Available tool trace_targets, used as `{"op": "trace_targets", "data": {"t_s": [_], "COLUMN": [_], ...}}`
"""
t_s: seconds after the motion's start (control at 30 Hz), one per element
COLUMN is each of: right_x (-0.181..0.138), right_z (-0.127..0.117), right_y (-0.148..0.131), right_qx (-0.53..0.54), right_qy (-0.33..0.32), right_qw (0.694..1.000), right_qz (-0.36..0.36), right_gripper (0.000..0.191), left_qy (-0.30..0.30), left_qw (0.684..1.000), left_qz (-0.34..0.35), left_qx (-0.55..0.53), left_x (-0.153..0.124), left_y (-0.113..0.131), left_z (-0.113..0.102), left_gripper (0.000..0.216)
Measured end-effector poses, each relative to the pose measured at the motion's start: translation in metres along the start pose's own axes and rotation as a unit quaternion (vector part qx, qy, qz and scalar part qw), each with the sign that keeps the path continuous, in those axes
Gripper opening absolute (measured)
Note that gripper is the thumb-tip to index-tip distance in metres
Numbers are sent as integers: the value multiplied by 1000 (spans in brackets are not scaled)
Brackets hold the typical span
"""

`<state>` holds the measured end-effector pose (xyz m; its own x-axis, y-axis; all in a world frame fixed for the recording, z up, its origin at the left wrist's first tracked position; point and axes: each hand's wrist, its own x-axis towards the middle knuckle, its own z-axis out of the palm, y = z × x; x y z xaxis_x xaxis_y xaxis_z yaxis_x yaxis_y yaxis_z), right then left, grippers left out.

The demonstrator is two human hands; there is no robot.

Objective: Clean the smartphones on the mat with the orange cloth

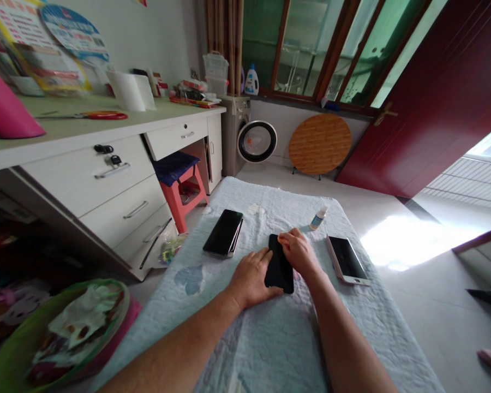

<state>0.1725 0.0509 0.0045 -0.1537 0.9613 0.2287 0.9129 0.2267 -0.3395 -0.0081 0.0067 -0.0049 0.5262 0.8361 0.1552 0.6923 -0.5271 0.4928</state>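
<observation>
A black smartphone [280,273] lies screen up on the light blue quilted cover [286,344]. My left hand [251,278] steadies it, fingers along its left edge and thumb across the lower edge. At its upper end, my right hand [300,251] is closed round a small orange piece [283,238] pressed against the screen. What that piece is made of is mostly hidden by the fingers. To the left sits a stack of dark-screened phones [224,232]. A white-framed phone [347,260] rests on the right, with a small spray bottle [319,217] beyond it.
A green-lined waste bin [123,311] stands left of the covered surface. Behind it are a white desk with drawers [106,180] and a red stool [188,191]. Farther off stand a washing machine with its door open [233,131], a round wooden tabletop [321,143] and a red door [425,103].
</observation>
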Motion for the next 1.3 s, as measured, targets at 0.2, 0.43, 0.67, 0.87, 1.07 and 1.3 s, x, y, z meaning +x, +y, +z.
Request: {"op": "trace_targets", "data": {"t_s": [0.2, 0.43, 0.67, 0.87, 1.07, 1.3], "right_x": [-2, 7, 15, 17, 17, 9], "right_z": [-5, 3, 5, 9, 11, 6], "right_y": [12, 1, -16, -19, -21, -23], "right_qx": [-29, -39, -6, 41, 44, 51], "right_qy": [12, 34, 7, -5, -11, -28], "right_qw": [997, 995, 999, 997, 995, 993], "right_qz": [78, 91, 44, -62, -84, -103], "right_gripper": [23, 21, 22, 26, 28, 26], "left_qy": [-1, 0, -2, -7, -7, -13], "left_qw": [1000, 1000, 1000, 1000, 1000, 1000], "left_qz": [4, 14, 19, 13, 3, -1], "left_qx": [1, -11, -21, -9, -10, -18], "left_x": [-1, 0, 0, -1, -1, 0], "left_y": [-1, -3, 0, 0, 4, 6], "left_z": [1, 1, -4, -4, -7, -8], "left_gripper": [88, 86, 84, 83, 83, 89]}}
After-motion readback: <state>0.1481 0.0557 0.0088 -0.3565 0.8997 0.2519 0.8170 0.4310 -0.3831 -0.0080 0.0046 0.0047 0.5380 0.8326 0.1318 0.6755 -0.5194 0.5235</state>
